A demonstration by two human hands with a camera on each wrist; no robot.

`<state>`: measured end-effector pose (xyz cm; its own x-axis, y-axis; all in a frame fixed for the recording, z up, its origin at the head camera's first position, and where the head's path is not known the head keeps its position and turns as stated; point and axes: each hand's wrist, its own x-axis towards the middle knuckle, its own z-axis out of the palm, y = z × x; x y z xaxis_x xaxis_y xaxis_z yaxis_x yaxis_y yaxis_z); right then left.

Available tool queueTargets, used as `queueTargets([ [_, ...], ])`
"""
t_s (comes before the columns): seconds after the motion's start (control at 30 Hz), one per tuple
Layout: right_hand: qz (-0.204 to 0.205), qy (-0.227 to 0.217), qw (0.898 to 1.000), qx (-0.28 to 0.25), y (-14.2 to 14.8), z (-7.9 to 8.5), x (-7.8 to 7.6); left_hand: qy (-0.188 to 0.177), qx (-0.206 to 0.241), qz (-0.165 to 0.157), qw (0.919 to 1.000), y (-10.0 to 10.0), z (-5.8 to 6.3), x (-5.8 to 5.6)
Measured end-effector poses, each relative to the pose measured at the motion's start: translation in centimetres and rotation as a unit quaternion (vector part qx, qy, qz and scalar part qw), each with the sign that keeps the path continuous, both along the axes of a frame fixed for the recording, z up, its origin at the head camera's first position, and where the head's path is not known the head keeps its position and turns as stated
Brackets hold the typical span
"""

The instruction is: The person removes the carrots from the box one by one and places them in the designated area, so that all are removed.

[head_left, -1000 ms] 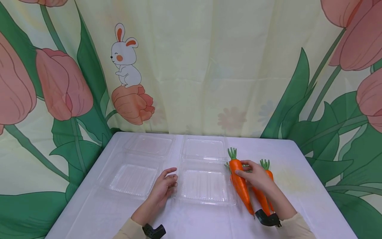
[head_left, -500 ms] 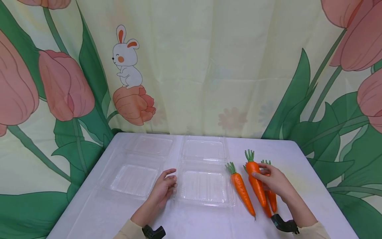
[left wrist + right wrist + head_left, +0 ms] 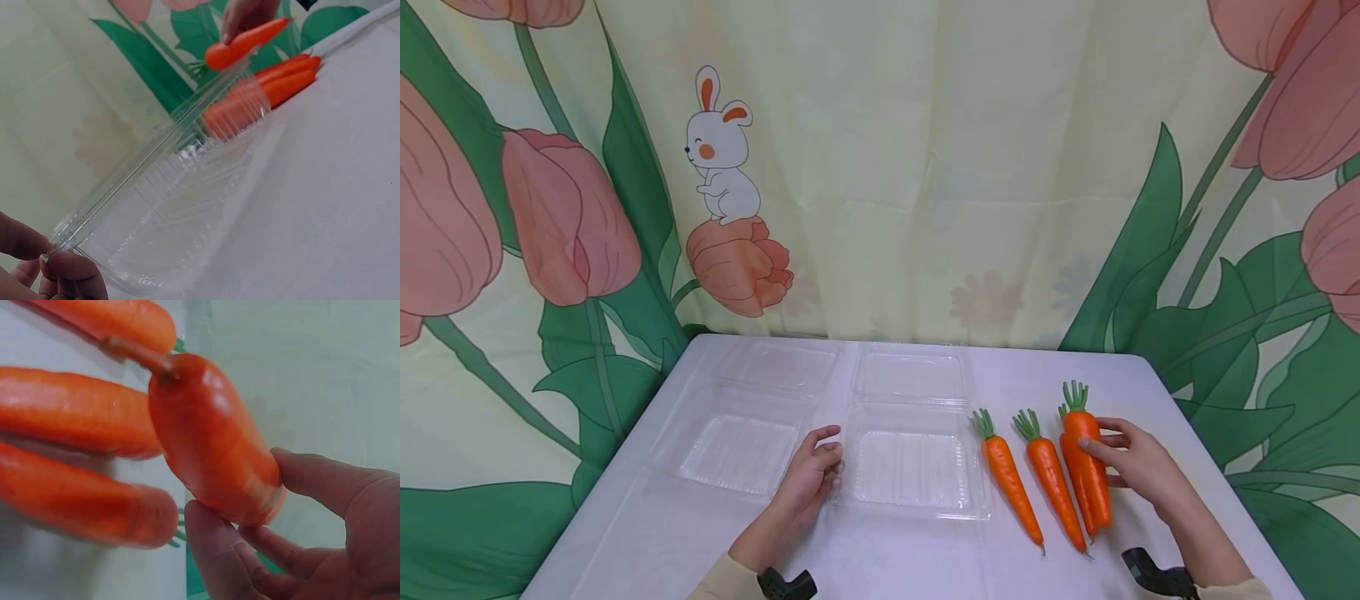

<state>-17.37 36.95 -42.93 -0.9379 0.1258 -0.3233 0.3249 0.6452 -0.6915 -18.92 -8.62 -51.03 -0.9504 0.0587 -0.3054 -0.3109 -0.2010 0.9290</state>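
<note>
My right hand (image 3: 1138, 462) grips an orange carrot (image 3: 1093, 458) with a green top, thumb on one side and fingers on the other. In the right wrist view this carrot (image 3: 212, 437) is raised above the others, tip towards the camera. It partly covers a carrot (image 3: 1071, 471) lying beneath it. Two more carrots, one nearer the middle (image 3: 1013, 487) and one beside it (image 3: 1054, 479), lie slanted on the cloth. My left hand (image 3: 808, 475) pinches the rim of an open clear plastic container (image 3: 169, 212) between thumb and finger.
A second open clear container (image 3: 737, 450) lies to the left, its lid (image 3: 786, 367) folded back. The lid (image 3: 912, 375) of the nearer container lies towards the back too. A white cloth (image 3: 895, 558) covers the table; a printed curtain (image 3: 880, 167) hangs behind it.
My right hand has moved rightward with the held carrot, from over the carrot nearest the container to over the far-right one. The left hand has stayed at the container's rim.
</note>
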Motion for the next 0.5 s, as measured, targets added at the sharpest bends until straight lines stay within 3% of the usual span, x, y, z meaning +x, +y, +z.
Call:
queueTargets([
  [0.5, -0.012, -0.018, 1.0, -0.002, 2.8, -1.4, 0.2, 0.001, -0.007, 0.007, 1.0, 0.2, 0.2, 0.0],
])
